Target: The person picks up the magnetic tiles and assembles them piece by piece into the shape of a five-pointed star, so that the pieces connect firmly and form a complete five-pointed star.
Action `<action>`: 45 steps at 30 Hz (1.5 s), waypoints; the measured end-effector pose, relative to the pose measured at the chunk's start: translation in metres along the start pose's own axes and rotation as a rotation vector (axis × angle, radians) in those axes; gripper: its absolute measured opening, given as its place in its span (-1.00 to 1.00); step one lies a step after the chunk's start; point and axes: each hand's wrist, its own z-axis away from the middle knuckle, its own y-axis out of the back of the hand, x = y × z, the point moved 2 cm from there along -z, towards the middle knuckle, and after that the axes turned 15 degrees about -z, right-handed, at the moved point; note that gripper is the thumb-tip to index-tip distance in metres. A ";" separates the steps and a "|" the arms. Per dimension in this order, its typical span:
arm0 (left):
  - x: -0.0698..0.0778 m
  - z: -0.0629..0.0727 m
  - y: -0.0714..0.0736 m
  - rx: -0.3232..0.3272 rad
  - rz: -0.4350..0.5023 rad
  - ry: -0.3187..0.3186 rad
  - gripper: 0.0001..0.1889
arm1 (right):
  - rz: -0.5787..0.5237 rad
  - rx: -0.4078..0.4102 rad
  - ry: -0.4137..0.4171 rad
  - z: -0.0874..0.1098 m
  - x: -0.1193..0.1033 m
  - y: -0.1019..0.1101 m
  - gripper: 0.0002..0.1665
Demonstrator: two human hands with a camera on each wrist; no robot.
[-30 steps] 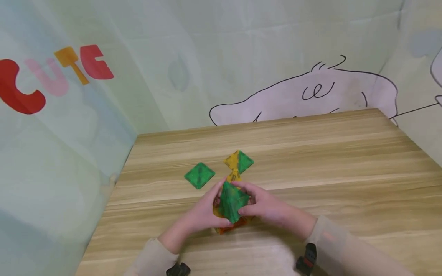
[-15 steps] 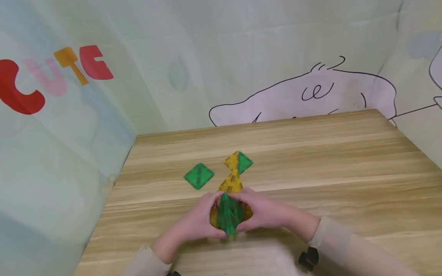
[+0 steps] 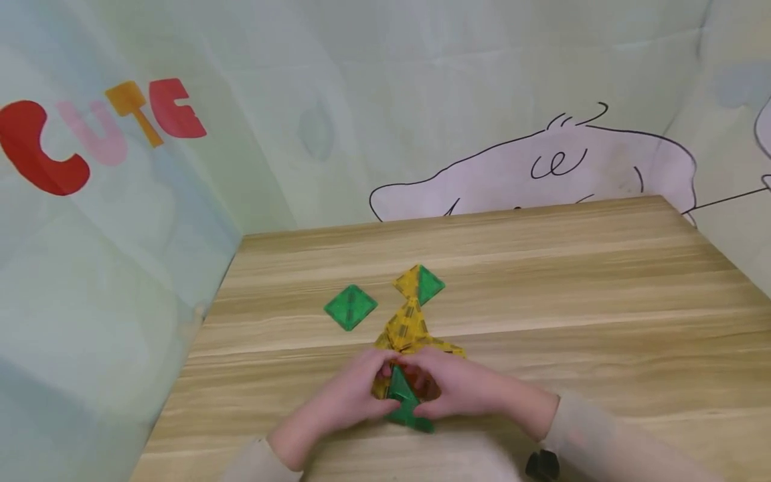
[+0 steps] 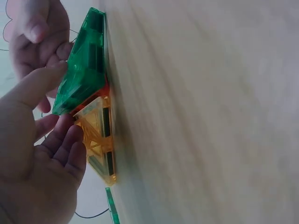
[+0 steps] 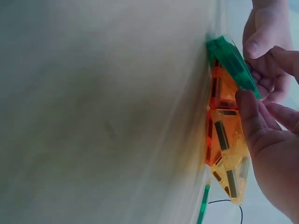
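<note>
Here, at near centre over a wood-grain table [image 3: 572, 301], the left hand [image 3: 360, 385] and right hand [image 3: 460, 385] pinch a translucent green plastic triangular piece [image 3: 401, 391], narrow tip pointing far, long axis slanting near-right, beside translucent orange plastic tiles [image 5: 224, 88].

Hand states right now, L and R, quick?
Left hand: closed, holding the green piece between the two hands.
Right hand: closed, holding that same green piece from the other side.

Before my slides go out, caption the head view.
Left hand and right hand hold a translucent green triangular plastic piece.
</note>
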 end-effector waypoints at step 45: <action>0.007 0.010 0.001 -0.018 0.144 0.029 -0.25 | -0.734 0.059 -0.058 0.007 0.011 -0.017 -0.32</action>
